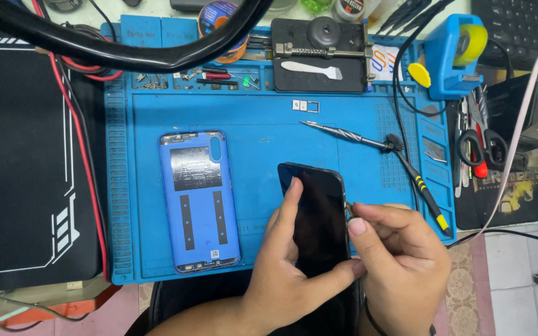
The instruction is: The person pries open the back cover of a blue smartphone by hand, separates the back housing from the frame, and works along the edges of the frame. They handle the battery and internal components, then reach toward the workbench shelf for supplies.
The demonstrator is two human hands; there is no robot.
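A black smartphone [316, 211] lies screen up near the front of the blue work mat [256, 130]. My left hand [281, 274] grips it from below, with the index finger along its left edge and the thumb at its lower right. My right hand [400, 261] is at the phone's right edge with fingers curled, pinching at the side of the frame. To the left lies the phone's blue back cover [199, 200], inner side up. A small SIM tray [305, 106] rests farther back on the mat.
A precision screwdriver [344, 134] and a black-and-yellow brush [418, 186] lie right of the phone. A black holder with a white pry tool [319, 59] and small screws sit at the back. Scissors [477, 146], a blue tape dispenser [456, 53] and cables [82, 149] surround the mat.
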